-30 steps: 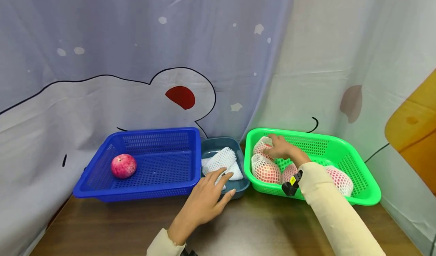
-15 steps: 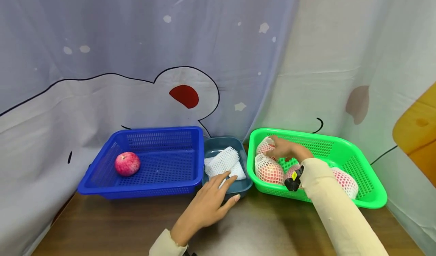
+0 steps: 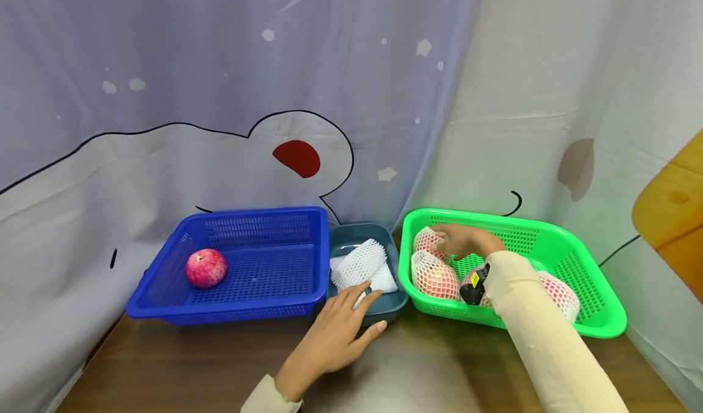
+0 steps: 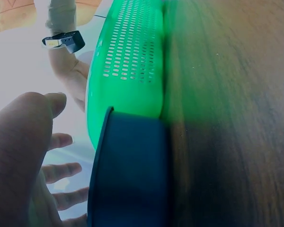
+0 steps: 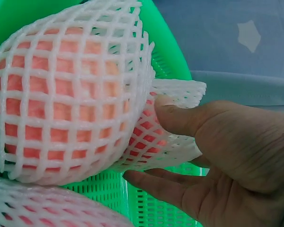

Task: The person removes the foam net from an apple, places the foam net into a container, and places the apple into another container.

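Four netted apples (image 3: 436, 276) in the green basket (image 3: 589, 282), one bare apple (image 3: 205, 268) in the blue basket (image 3: 269, 272). Looked partway; handling of the far netted apple (image 3: 425, 242) seemed unfinished. Nearest: left hand (image 3: 332, 337), fingers loosely spread over the dark tray's (image 3: 387, 303) near edge, holding nothing; contact with foam nets (image 3: 359, 263) inside, can't tell. Farther: right hand (image 3: 467, 240) gripped that far apple, green basket's far left corner, thumb opposite fingers; firmness unclear.
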Action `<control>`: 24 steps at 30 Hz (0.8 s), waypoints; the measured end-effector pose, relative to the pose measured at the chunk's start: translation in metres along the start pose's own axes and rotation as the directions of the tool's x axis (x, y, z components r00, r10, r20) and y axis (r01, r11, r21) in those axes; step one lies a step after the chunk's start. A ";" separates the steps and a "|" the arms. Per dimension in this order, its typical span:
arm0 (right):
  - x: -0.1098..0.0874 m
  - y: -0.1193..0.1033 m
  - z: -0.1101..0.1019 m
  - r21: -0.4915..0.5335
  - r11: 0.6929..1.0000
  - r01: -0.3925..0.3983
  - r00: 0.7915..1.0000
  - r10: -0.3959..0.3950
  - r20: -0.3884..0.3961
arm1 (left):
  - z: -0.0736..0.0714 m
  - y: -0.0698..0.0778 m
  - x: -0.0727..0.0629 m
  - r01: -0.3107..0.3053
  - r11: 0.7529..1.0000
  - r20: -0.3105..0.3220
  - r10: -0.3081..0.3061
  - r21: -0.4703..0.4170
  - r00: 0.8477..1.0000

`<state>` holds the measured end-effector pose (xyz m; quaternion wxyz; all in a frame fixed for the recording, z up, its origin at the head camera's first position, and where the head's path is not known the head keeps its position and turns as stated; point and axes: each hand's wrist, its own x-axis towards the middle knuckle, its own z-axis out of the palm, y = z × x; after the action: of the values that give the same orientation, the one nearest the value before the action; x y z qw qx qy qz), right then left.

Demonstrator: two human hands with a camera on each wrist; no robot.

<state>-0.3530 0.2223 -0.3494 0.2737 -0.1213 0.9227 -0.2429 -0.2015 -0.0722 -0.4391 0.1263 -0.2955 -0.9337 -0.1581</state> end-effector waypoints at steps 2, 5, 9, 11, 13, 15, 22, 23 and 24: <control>0.002 -0.001 0.001 -0.002 1.000 -0.006 1.000 0.006 -0.008 | 0.001 -0.001 -0.001 -0.002 1.000 0.003 0.002 0.000 1.000; 0.007 0.000 0.004 -0.021 1.000 -0.023 0.999 0.022 -0.031 | 0.001 -0.001 -0.002 -0.010 1.000 0.011 0.010 0.001 1.000; 0.013 0.003 0.006 -0.047 0.999 -0.027 0.998 0.024 -0.059 | 0.002 -0.002 -0.002 -0.023 1.000 0.007 0.023 -0.001 1.000; 0.018 0.006 0.007 -0.046 0.999 -0.025 0.998 0.022 -0.063 | 0.003 -0.002 -0.003 -0.023 1.000 0.012 0.023 0.002 1.000; 0.022 0.008 0.009 -0.046 0.999 -0.025 0.997 0.022 -0.069 | 0.003 -0.003 -0.004 -0.020 1.000 0.022 0.020 -0.001 1.000; 0.025 0.010 0.011 -0.069 0.997 -0.018 0.997 0.012 -0.081 | 0.003 -0.003 -0.005 -0.018 1.000 0.032 0.018 0.000 0.999; 0.026 0.009 0.016 -0.081 0.997 0.008 0.994 -0.016 -0.105 | 0.003 -0.004 -0.005 -0.027 1.000 0.024 0.027 0.005 0.999; 0.025 0.008 0.016 -0.053 0.999 0.004 0.995 -0.009 -0.100 | 0.003 -0.005 -0.005 -0.032 0.999 0.020 0.032 0.009 0.999; 0.024 0.006 0.017 -0.025 1.000 0.003 0.996 -0.005 -0.095 | 0.002 -0.005 -0.006 -0.037 0.999 0.016 0.037 0.012 0.999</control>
<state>-0.3641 0.2124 -0.3755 0.2277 -0.1147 0.9373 -0.2375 -0.2004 -0.0779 -0.4442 0.1235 -0.3131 -0.9300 -0.1479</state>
